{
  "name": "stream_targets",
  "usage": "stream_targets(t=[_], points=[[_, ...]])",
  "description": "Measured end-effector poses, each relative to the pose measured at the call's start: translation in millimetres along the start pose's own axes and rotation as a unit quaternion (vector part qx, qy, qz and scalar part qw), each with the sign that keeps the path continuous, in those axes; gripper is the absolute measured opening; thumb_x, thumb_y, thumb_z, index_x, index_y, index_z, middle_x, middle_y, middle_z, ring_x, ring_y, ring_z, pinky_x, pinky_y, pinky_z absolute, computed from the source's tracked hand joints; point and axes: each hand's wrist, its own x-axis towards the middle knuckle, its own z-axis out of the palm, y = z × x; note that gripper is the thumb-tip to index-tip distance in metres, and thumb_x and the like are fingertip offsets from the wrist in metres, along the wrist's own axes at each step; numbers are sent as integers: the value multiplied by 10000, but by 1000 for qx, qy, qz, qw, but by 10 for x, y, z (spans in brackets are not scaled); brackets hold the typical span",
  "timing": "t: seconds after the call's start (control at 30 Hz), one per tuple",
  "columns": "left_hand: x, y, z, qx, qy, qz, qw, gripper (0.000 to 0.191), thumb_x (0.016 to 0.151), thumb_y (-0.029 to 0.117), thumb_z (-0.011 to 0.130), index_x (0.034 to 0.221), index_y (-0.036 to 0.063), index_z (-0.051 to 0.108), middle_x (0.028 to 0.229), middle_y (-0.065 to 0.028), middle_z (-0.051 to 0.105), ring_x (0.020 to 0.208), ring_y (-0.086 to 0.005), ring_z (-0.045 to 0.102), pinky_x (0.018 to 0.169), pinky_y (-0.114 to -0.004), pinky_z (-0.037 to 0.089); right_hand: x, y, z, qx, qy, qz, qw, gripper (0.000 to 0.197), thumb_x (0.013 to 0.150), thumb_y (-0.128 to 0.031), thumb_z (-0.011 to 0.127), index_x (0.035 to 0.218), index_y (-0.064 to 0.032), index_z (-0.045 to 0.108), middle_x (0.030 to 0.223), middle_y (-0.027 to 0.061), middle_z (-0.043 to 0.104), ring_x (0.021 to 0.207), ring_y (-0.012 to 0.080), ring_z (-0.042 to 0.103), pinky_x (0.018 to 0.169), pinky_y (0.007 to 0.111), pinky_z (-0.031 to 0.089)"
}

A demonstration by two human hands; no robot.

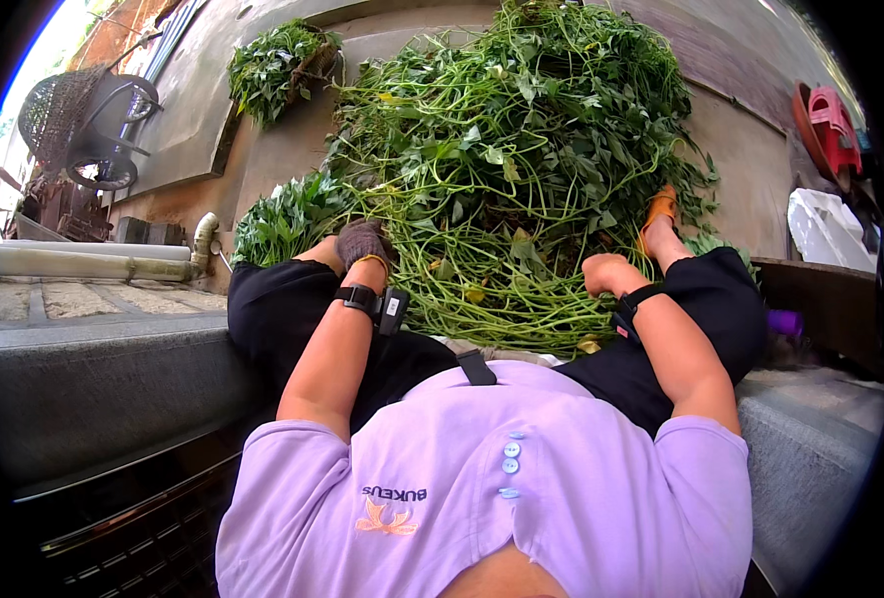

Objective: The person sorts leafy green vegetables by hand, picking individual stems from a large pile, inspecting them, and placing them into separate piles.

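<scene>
A large heap of long leafy green vines [517,149], resembling sweet potato vines, spreads between my legs and up to my lap. My left hand [363,243], in a dark knit glove, is at the heap's left edge. Just left of it lies a smaller bunch of green leaves [285,217]. My bare right hand [606,274] is curled at the right side of the heap, over the stems. Its fingers point away and are hidden, so whether stems are in it is unclear. The left fingers are also hard to make out.
Farther off at left lies another leafy bundle [274,71] with a brown woven edge. White pipes [76,260] and a wheeled cart [106,161] are at left. To the right are a pink plastic stool [834,131] and a white foam piece [827,228]. Stone ledges [113,359] flank me.
</scene>
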Motion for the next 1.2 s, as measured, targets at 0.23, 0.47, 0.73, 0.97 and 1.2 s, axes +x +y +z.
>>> stream_targets(t=[0.23, 0.47, 0.73, 0.97, 1.2], points=[[-1189, 442, 1001, -58, 173, 37, 982, 333, 860, 89, 655, 1170, 16, 559, 776, -125, 650, 585, -232, 618, 508, -373, 522, -105, -469, -478, 67, 421, -138, 894, 150, 757, -92, 583, 871, -59, 674, 903, 139, 683, 837, 345, 667, 719, 449, 531], [-2021, 439, 1545, 113, 50, 172, 977, 239, 797, 71, 717, 999, -35, 647, 731, -55, 635, 531, -114, 560, 479, -251, 445, -578, -1262, -985, 301, 422, -334, 787, 546, 728, -161, 679, 1261, -157, 564, 889, 74, 678, 795, 263, 664, 703, 387, 523], [-2094, 394, 1641, 170, -22, 204, 964, 207, 800, 81, 690, 981, -8, 643, 762, -41, 627, 567, -107, 574, 528, -244, 467, -331, -1445, -820, 287, 285, -407, 819, 813, 629, -190, 796, 1377, -130, 482, 751, 46, 605, 699, 189, 608, 673, 324, 492], [-1982, 180, 1615, 183, 7, 232, 955, 184, 822, 74, 681, 983, -13, 655, 750, -40, 636, 563, -90, 562, 522, -230, 462, -162, -1548, -555, 479, 133, -408, 766, 532, 694, -273, 793, 1162, -71, 640, 731, 54, 640, 616, 208, 610, 623, 351, 505], [-1787, 150, 1608, 151, 92, 203, 963, 198, 828, 102, 692, 988, -11, 668, 739, -35, 637, 549, -93, 547, 473, -248, 445, -360, -1435, -681, 591, 141, -374, 700, 200, 875, -185, 670, 812, 4, 674, 550, 14, 558, 360, 79, 458, 344, 254, 333]])
